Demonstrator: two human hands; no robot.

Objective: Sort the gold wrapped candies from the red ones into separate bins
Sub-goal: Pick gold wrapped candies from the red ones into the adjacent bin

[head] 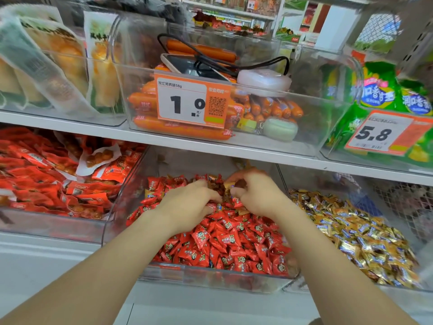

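A clear middle bin (210, 276) on the lower shelf is heaped with red wrapped candies (225, 242). A few gold wrapped candies (222, 186) lie mixed in at its far end. To its right, another clear bin (295, 288) holds a pile of gold candies (356, 233). Both hands reach into the far end of the red bin. My left hand (187, 205) lies palm down, its fingers dug into the candies. My right hand (253, 191) has curled fingers and pinches a gold candy (230, 184) between thumb and fingertips.
On the left, a clear bin (58, 227) holds red snack packets. The upper shelf (164, 139) carries a bin of orange sausages (145, 99) with a phone (187, 65), a cable and a price tag (193, 102) on it. Green bags (379, 90) sit at the right.
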